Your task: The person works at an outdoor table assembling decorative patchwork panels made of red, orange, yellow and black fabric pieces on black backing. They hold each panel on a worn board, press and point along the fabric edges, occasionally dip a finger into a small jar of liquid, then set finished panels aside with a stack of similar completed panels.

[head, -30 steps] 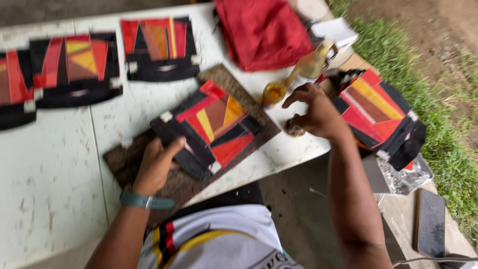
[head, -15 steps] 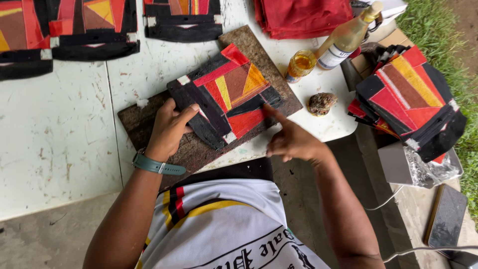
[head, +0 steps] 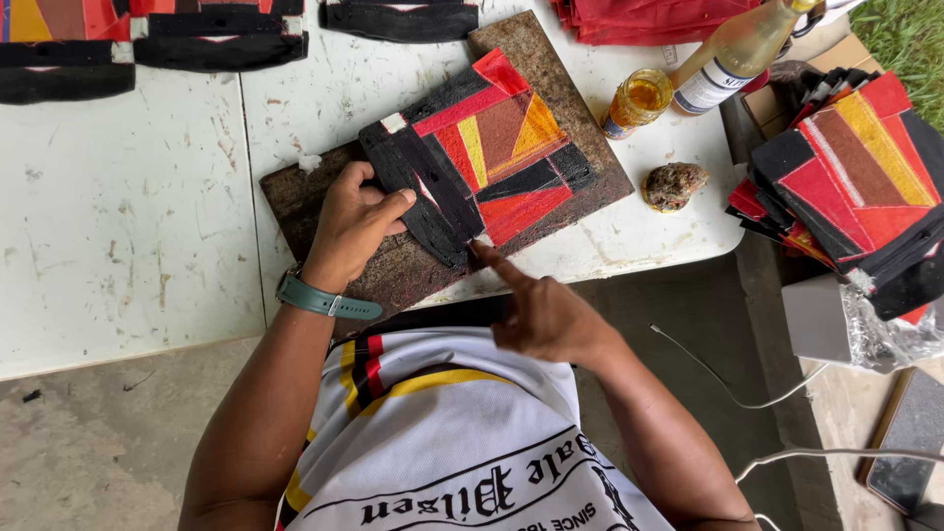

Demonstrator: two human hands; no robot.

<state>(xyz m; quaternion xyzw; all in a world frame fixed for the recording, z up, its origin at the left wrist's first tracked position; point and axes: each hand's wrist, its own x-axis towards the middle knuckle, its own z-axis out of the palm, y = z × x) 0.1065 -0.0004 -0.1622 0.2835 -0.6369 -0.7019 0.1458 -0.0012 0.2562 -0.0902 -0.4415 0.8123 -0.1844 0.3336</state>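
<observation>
A patchwork piece (head: 482, 157) of black, red, orange and yellow patches lies on a dark brown board (head: 393, 265) at the edge of a white table (head: 128, 236). My left hand (head: 356, 221) presses down on the piece's black left edge, fingers curled over it. My right hand (head: 541, 310) is at the table's front edge, its forefinger touching the piece's lower corner. A teal watch sits on my left wrist.
More patchwork pieces (head: 147, 39) lie along the table's far side, and a stack of them (head: 855, 187) rests at the right. A small jar (head: 637, 100), a bottle (head: 737, 54), a brown lump (head: 674, 185), folded red cloth (head: 649, 15) and cables are nearby.
My right hand has left the brown lump and come back to the piece's lower corner. My left hand stayed on the piece's left edge. The camera has tilted down.
</observation>
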